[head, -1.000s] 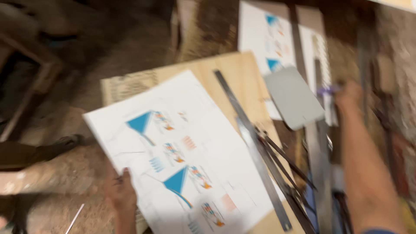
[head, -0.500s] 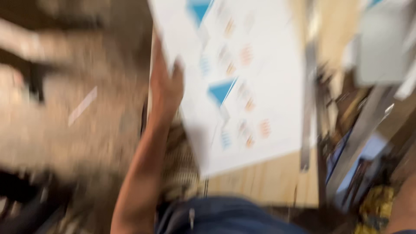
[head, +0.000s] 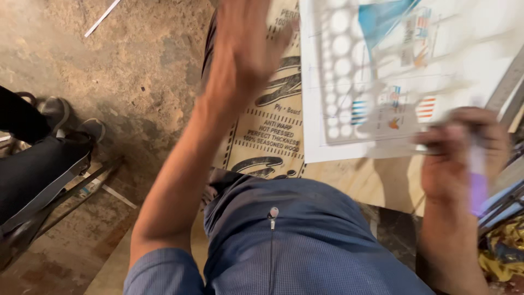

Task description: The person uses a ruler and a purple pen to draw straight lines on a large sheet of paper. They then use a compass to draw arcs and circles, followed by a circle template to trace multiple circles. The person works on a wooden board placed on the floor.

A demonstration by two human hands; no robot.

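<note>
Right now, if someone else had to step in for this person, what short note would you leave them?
Left hand: raised, open and empty, blurred above the plywood board, touching nothing that I can see.
Right hand: closed on a purple pen and seemingly on the corner of a clear circle stencil.
The stencil lies over the white printed sheet, which rests on the board; a metal ruler shows at the sheet's right edge.
Done: sheet and stencil are laid out on the board.
Left: no fresh pen marks can be made out; the picture is too blurred to tell.
</note>
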